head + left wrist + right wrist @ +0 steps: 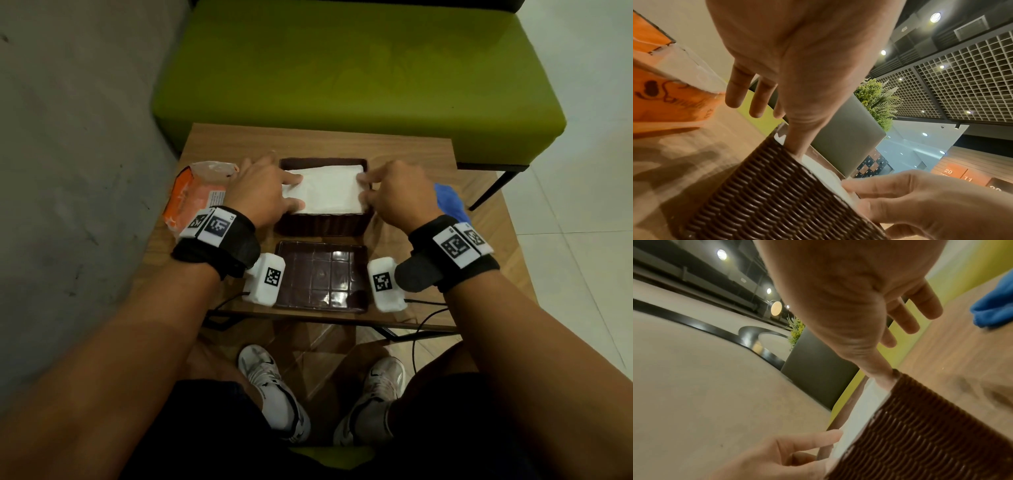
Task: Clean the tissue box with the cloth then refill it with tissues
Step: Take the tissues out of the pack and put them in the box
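A brown woven tissue box (pixel 322 224) stands mid-table with a white stack of tissues (pixel 325 192) inside, its top level with the rim. My left hand (pixel 296 192) presses the stack's left edge; its index finger (pixel 801 138) goes down inside the box wall (pixel 766 194) and its thumb (pixel 879 186) lies over the tissues (pixel 822 168). My right hand (pixel 362 188) presses the right edge the same way, index finger (pixel 877 369) at the corner, thumb (pixel 807 443) against the tissues (pixel 863 410). The blue cloth (pixel 448 202) lies right of the box.
The glossy brown lid (pixel 322 277) lies flat in front of the box. An opened orange tissue packet (pixel 195 198) sits at the table's left. A green bench (pixel 342 75) stands behind the wooden table (pixel 411 150); a grey wall runs along the left.
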Demonstrator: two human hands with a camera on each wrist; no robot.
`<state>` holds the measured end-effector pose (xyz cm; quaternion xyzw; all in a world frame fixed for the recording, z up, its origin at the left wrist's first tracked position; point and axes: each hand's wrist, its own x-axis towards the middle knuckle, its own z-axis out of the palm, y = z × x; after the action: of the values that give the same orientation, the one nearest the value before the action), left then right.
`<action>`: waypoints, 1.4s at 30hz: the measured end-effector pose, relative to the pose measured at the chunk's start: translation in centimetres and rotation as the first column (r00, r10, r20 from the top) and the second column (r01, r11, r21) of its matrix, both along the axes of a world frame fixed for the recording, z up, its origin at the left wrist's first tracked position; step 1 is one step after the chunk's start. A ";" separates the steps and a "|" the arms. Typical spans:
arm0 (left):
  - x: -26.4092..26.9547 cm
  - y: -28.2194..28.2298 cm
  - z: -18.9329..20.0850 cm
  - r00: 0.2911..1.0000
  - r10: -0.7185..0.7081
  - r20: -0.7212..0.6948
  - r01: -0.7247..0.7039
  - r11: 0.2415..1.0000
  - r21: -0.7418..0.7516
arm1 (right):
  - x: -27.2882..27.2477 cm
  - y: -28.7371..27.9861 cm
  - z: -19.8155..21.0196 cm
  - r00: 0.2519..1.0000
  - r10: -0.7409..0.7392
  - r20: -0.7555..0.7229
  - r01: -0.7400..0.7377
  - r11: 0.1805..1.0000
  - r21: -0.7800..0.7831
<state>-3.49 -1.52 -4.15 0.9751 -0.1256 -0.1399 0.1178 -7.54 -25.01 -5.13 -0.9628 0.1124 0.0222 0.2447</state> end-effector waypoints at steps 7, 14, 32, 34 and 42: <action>1.6 -0.4 0.2 0.991 0.001 -0.131 0.011 0.996 0.094 | 1.9 0.4 -0.2 0.983 0.088 -0.159 -0.110 0.985 -0.135; 2.8 -0.8 -0.3 0.980 -0.028 -0.195 0.047 0.994 0.095 | 2.6 1.1 -0.8 0.972 0.057 -0.226 -0.110 0.967 -0.230; 2.7 0.6 0.6 0.970 -0.021 -0.241 -0.006 0.993 -0.115 | 2.5 0.7 2.5 0.895 0.328 -0.302 -0.386 0.909 -0.159; 2.4 1.3 0.9 0.982 0.029 -0.188 -0.068 0.976 -0.207 | 1.8 0.5 3.2 0.939 0.308 -0.152 -0.329 0.934 -0.138; 1.1 -1.8 1.3 0.977 -0.200 0.078 0.205 0.976 -0.076 | 1.6 3.9 3.2 0.911 0.391 -0.132 -0.412 0.881 -0.231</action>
<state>-2.39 -3.33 -2.83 0.9557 -0.2341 -0.1116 0.1393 -5.99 -21.11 -1.89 -0.9867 -0.0780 0.0967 0.1046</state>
